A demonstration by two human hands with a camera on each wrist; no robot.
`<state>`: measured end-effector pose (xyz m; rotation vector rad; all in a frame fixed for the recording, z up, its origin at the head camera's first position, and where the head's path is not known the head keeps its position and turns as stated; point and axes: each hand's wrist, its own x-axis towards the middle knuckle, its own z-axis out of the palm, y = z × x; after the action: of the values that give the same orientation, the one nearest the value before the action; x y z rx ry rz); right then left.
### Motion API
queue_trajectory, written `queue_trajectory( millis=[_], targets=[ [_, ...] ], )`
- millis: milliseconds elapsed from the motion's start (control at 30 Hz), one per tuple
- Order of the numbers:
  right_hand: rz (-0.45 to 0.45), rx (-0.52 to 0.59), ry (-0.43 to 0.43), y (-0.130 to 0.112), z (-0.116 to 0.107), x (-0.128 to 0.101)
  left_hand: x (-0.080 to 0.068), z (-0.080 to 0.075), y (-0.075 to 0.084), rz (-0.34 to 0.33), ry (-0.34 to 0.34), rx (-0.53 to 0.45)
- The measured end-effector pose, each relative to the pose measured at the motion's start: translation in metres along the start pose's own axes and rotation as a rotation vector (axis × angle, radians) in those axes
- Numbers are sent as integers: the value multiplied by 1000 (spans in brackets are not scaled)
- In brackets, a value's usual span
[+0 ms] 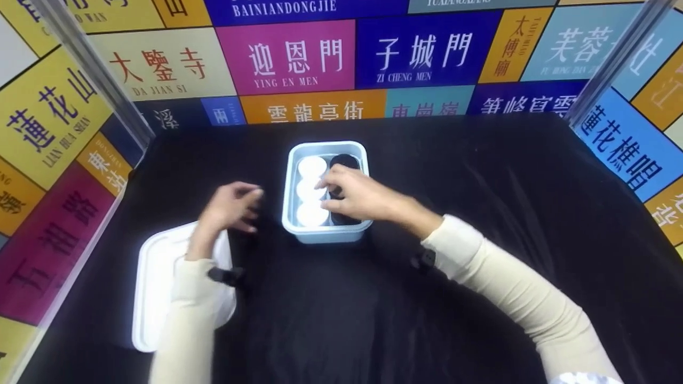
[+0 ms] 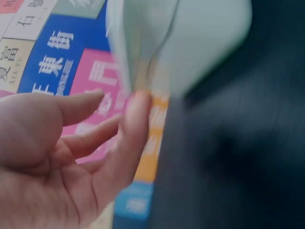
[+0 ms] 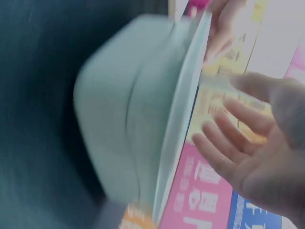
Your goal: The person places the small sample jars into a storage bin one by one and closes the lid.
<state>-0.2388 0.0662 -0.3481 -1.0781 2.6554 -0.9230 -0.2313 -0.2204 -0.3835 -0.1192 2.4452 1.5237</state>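
Note:
A light blue rectangular box [image 1: 328,236] stands on the black cloth, without a cover on it. Inside are a column of white round pieces [image 1: 312,214] on the left and black round pieces [image 1: 344,160] on the right, partly hidden. My right hand [image 1: 363,194] hovers over the box, its fingers loosely bent. In the right wrist view its palm [image 3: 271,176] is bare, and a pale blur lies by the thumb. To the left of the box my left hand [image 1: 229,208] hangs in the air, relaxed and holding nothing.
A white lid [image 1: 157,288] lies on the black cloth [image 1: 331,320] at the left, partly covered by my left forearm. Panels with Chinese lettering [image 1: 288,56] stand behind and at both sides. Clear upright posts [image 1: 597,74] mark the back corners.

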Motion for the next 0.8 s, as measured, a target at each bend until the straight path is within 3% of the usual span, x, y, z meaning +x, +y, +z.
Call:
queue_trajectory(
  millis=[133,300,433,533,667,800],
  targets=[
    [-18,277,76,-18,22,-2,-19,-36,-6,-1,84,169],
    [30,557,1,-40,45,-2,-43,-69,-19,-44,189,404],
    [103,737,-75,-57,66,0,-59,-87,-34,-119,202,534],
    [131,823,-112,-65,85,4,-70,-98,-45,-231,166,558],
    [178,847,-142,-72,110,12,-83,-115,-60,-338,108,553],
    [240,886,-175,-73,131,22,-90,-128,-76,-382,30,428]
  ],
)
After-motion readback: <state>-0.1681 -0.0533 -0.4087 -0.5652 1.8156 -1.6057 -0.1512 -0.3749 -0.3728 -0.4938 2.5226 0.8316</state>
